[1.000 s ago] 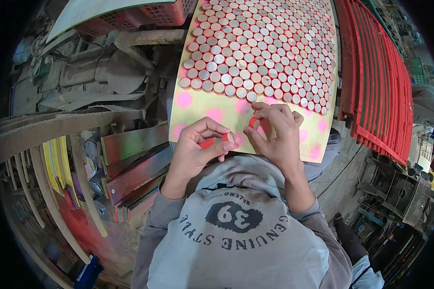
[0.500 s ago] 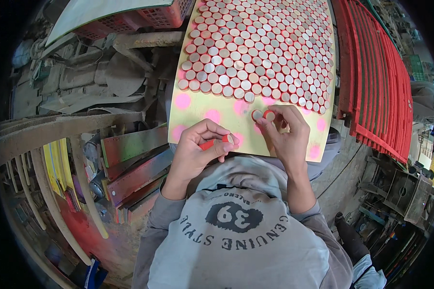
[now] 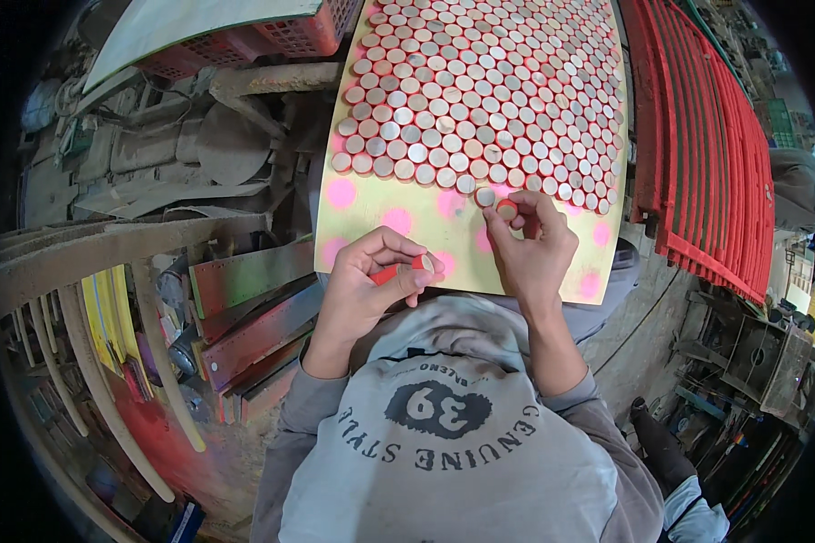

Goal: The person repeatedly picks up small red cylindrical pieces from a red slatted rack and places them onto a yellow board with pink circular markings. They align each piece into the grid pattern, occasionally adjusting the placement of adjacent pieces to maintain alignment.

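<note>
A pale yellow board (image 3: pixel 380 195) with pink spots lies in front of me, and tightly packed round pieces (image 3: pixel 462 100) with pale tops and red sides cover its far part. My right hand (image 3: pixel 539 249) pinches one red-sided round piece (image 3: pixel 507 210) just below the front row. Beside its fingertips, a second round piece (image 3: pixel 485 196) stands upright at the edge of that row. My left hand (image 3: pixel 367 281) is curled around red round pieces (image 3: pixel 398 271) near the board's front edge; one pale end shows at the fingertips, and how many it holds is hidden.
Stacked red slatted frames (image 3: pixel 711 154) stand along the board's right side. At the upper left is a red plastic crate (image 3: pixel 244 45) under a pale sheet. A curved wooden rail (image 3: pixel 127 249) and painted planks (image 3: pixel 254 281) lie to the left.
My right hand has moved slightly toward the row. Of the two round pieces it pinched together, one now stands against the row's edge. My left hand has barely moved.
</note>
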A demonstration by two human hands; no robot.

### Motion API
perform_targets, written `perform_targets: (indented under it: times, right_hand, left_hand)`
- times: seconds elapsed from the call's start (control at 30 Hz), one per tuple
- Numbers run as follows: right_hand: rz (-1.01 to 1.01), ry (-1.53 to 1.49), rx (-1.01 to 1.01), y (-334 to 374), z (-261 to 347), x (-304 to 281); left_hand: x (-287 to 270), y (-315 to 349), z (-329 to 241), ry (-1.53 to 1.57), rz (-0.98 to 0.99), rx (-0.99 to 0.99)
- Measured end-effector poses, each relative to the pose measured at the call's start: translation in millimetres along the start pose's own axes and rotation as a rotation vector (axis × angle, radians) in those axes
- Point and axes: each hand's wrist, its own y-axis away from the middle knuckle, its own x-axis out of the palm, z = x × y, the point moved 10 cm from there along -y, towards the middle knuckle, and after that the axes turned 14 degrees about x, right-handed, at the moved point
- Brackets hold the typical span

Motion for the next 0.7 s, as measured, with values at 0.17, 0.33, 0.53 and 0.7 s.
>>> perform_targets:
  times: [0.17, 0.33, 0.53, 0.7]
  right_hand:
    - [-0.023, 0.004, -0.025, -1, 9, -2]
    - [-0.017, -0.011, 0.006, -2, 6, -2]
    - [0.004, 0.113, -0.096, 5, 19, -10]
    - [0.032, -0.037, -0.009, 2, -1, -7]
  left_hand:
    - [-4, 1, 4, 0.010, 0.014, 0.001]
    - [7, -5, 7, -0.033, 0.055, -0.085]
    - [36, -13, 12, -0.021, 0.160, -0.217]
    - [46, -19, 27, 0.043, 0.153, -0.250]
